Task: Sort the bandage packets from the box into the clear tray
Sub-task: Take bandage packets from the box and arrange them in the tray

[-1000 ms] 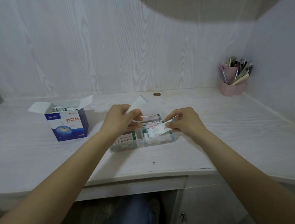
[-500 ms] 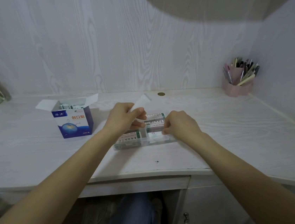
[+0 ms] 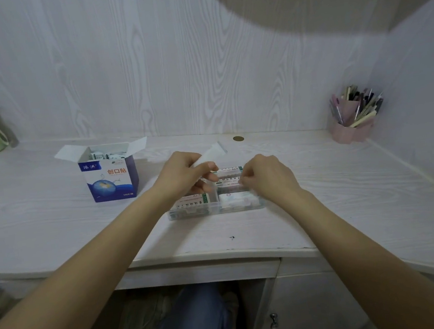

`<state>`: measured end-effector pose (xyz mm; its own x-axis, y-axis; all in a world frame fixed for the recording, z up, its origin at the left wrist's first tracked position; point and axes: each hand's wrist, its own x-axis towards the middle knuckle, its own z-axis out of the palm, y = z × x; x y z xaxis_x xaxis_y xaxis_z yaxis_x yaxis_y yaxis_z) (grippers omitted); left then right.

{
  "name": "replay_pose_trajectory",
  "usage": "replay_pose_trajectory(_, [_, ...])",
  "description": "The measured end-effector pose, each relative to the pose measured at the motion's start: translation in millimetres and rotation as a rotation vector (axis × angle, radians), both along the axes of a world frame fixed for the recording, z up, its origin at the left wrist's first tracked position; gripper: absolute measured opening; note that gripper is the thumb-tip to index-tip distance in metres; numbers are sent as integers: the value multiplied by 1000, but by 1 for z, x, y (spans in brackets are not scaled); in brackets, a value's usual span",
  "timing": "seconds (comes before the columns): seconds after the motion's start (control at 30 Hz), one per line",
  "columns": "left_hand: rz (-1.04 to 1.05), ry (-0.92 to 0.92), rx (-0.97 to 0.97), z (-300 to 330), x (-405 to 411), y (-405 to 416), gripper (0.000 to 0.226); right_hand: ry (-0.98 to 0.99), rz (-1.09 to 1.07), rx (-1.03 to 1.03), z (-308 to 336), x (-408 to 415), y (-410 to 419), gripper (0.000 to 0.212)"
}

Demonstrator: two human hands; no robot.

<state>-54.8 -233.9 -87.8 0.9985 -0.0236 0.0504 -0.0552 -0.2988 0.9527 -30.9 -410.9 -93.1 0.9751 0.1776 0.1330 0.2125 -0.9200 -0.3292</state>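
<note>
A: How will the bandage packets handle?

B: Light, flat and flimsy, I'd judge; pinch one by a short edge. Several already lie in the clear tray on the desk; more sit in the open box to its left.

A: And the hands?

B: The left hand has its fingers curled round a small stack of white packets above the tray. The right hand is curled down over the tray's right compartments (fingertips hidden, so I cannot tell whether it grips anything).
</note>
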Motion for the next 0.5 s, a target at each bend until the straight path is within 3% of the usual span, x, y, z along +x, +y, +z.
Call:
replay_pose_trajectory(0.1, [-31,-4,18,1,-1,2,7,59,100,582,12,-6,-4,10])
replay_pose_trajectory(0.17, [-105,-1,42,1,-3,2,7,171,162,847,18,-11,-3,7])
replay_pose_trajectory(0.37, [-256,5,93,4,-10,-5,28,155,80,965,18,-9,-4,19])
replay_pose_trajectory(0.5, [-256,13,85,5,-9,-6,25,160,50,1014,16,-9,-6,16])
